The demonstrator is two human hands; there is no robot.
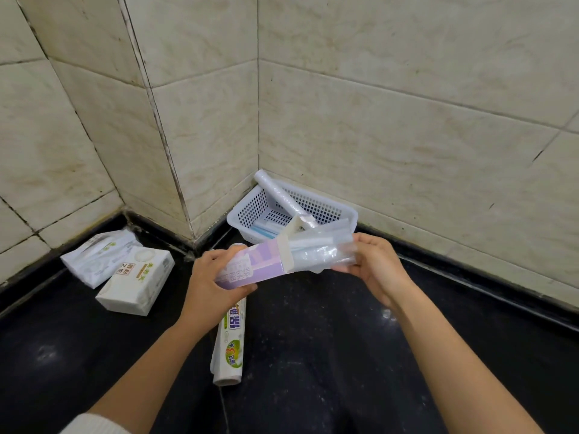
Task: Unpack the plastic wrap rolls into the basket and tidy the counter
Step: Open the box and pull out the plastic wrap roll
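Two tissue packs (125,274) lay at 9 o'clock on black tabletop (344,355), untidied. Left hand (213,277) gripped purple carton (250,267) at frame centre. Below it, toward 6 o'clock, printed wrap roll (230,346) lay on tabletop, not yet binned. Right hand (376,264) pinched clear plastic wrap roll (322,252), partly out of carton's open end. White basket (313,208) sat in corner at 12 o'clock, one clear roll (282,195) propped inside, blue-white item beside. Judged roughly midway. Held roll glossy, translucent, film crinkled.
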